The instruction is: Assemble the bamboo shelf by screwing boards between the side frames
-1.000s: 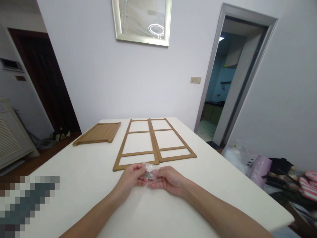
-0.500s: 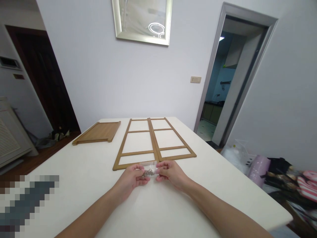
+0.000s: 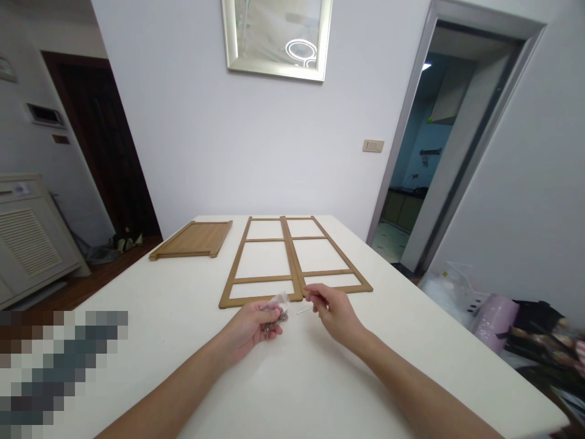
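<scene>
My left hand (image 3: pixel 258 326) is closed on a small clear plastic bag (image 3: pixel 280 300) with small metal hardware, apparently screws, bunched under the thumb. To its right, my right hand (image 3: pixel 333 311) pinches a thin, silvery metal rod (image 3: pixel 303 311) between thumb and fingers. The rod points left toward the bag without touching it; its other end is hidden in the fingers. Just beyond both hands, two wooden frames (image 3: pixel 292 262) with crossbars lie flat, side by side, on the white table (image 3: pixel 183 353).
A stack of slatted or solid wooden panels (image 3: pixel 194 239) lies at the table's far left. A blurred-out dark object (image 3: pixel 68 366) is at the near left. Beyond the right edge are a pink roll (image 3: pixel 496 323) and bags on the floor. A wall stands behind the table.
My hands have moved apart. The right hand has left the bag and now holds a thin metal rod, while the left keeps the bag. The view has turned slightly left.
</scene>
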Demonstrator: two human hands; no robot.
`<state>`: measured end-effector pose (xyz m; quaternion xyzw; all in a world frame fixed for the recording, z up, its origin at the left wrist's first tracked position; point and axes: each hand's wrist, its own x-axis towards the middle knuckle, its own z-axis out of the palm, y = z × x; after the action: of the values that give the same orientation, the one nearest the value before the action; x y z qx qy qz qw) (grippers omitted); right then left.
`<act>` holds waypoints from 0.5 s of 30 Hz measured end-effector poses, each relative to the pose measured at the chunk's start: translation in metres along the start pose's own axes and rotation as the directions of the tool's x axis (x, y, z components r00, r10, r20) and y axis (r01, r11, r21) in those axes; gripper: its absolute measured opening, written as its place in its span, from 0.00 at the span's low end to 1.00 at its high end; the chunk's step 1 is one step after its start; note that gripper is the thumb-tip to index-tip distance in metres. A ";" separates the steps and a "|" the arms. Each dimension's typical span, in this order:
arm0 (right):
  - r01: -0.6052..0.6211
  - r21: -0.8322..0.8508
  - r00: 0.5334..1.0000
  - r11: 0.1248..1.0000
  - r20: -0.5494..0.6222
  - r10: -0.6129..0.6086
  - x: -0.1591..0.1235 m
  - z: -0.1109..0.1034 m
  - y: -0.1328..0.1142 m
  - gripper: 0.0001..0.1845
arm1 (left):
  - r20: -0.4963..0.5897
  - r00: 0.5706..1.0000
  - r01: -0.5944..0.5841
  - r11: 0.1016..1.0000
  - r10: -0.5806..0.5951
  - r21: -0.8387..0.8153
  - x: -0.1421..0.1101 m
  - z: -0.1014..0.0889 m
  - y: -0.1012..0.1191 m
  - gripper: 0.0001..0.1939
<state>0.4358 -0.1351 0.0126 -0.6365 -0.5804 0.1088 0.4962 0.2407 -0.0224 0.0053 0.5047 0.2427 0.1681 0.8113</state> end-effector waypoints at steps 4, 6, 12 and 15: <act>0.049 -0.032 0.995 0.998 0.085 -0.047 0.007 -0.018 0.005 0.16 | -0.083 0.996 -0.024 0.996 0.017 -0.089 0.000 -0.004 0.006 0.07; 0.012 -0.002 0.982 1.000 0.189 -0.011 0.006 -0.021 0.007 0.17 | -0.112 0.993 -0.052 0.990 0.038 -0.127 0.001 -0.005 0.008 0.07; -0.249 0.144 0.881 0.958 0.444 0.162 0.000 -0.012 0.004 0.19 | -0.176 0.982 -0.100 0.979 0.069 -0.177 0.002 -0.010 0.012 0.03; -0.256 0.056 0.861 0.965 0.467 0.202 -0.002 -0.008 0.001 0.20 | -0.217 0.973 -0.128 0.971 0.082 -0.203 0.001 -0.011 0.018 0.03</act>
<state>0.4418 -0.1405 0.0150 -0.6275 -0.5936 0.3471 0.3652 0.2344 -0.0056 0.0174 0.4058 0.2792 0.2880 0.8212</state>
